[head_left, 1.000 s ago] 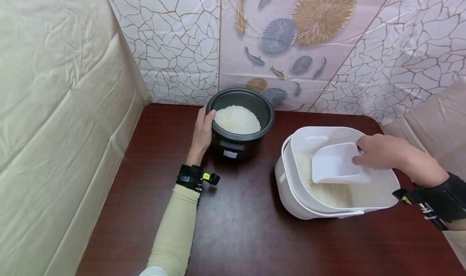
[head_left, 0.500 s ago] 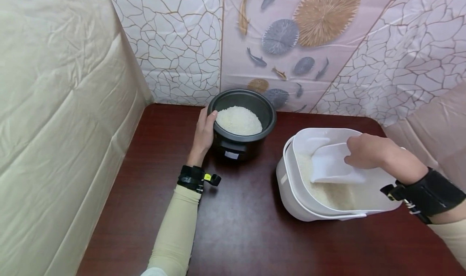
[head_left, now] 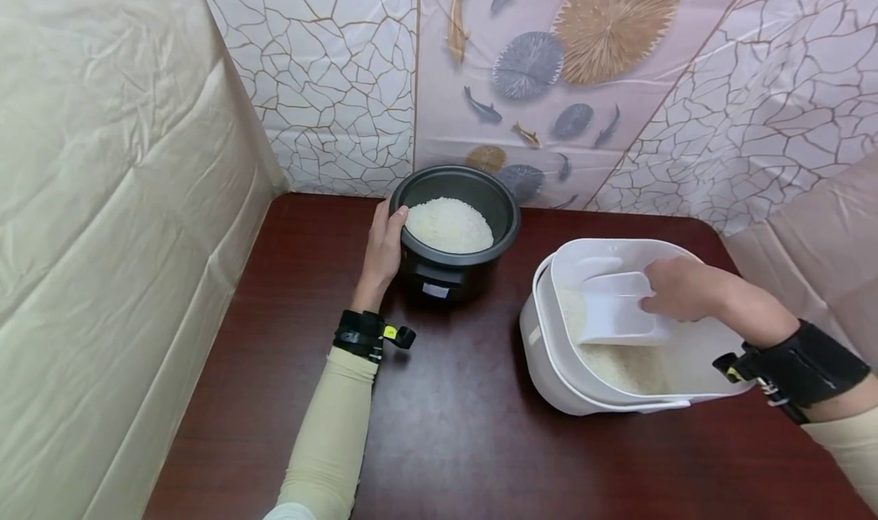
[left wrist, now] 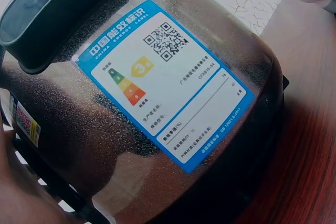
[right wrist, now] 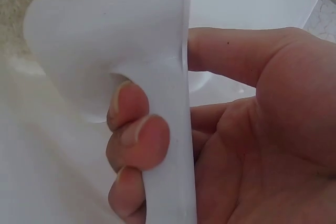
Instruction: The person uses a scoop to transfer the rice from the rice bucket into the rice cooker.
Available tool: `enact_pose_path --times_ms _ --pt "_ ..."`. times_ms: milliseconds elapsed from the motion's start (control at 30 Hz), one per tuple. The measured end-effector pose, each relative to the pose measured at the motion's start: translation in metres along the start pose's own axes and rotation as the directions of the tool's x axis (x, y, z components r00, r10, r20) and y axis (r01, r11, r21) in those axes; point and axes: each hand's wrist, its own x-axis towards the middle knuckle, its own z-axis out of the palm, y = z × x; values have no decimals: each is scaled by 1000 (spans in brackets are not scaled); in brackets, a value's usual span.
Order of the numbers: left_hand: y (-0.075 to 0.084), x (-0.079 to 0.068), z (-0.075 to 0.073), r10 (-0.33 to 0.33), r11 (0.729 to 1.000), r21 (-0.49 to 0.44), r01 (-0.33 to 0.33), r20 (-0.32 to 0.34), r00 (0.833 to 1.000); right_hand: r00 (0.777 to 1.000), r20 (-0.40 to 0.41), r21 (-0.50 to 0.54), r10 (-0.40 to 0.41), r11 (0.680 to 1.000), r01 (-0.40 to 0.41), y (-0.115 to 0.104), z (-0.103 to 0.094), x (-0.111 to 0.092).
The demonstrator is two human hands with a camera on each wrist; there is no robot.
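A black rice cooker (head_left: pixel 439 272) stands at the back of the table, with a mound of white rice (head_left: pixel 449 226) in its dark inner pot. My left hand (head_left: pixel 381 245) holds the cooker's left side, the thumb over the rim; the left wrist view shows the cooker's energy label (left wrist: pixel 165 85) close up. Inside the white rice bin (head_left: pixel 549 360) on the right, my right hand (head_left: pixel 682 287) grips a white scoop (head_left: pixel 616 306). In the right wrist view the fingers (right wrist: pixel 144 142) wrap round its handle. The scoop's front edge meets the rice (head_left: pixel 624 364) in the bin.
The dark red wooden table (head_left: pixel 439 436) carries the cooker and the bin. A patterned cloth (head_left: pixel 343 78) hangs directly behind the cooker, and a cream padded cloth (head_left: pixel 123 238) lines the left side.
My right hand has moved left with the scoop, which now sits slightly farther left over the rice. My left hand and the cooker stay where they were.
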Motion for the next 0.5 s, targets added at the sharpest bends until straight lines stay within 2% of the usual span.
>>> enact_pose_path --times_ms 100,167,500 --pt "0 -2 -1 2 1000 9 -2 -14 1000 999 -9 25 -31 999 31 0 2 2" --pt "-13 1 -1 8 1000 13 -8 -20 1000 999 -16 28 -51 998 51 -1 3 3" --pt "-11 1 0 13 1000 3 -13 -8 1000 983 -109 6 -148 989 149 -6 11 11"
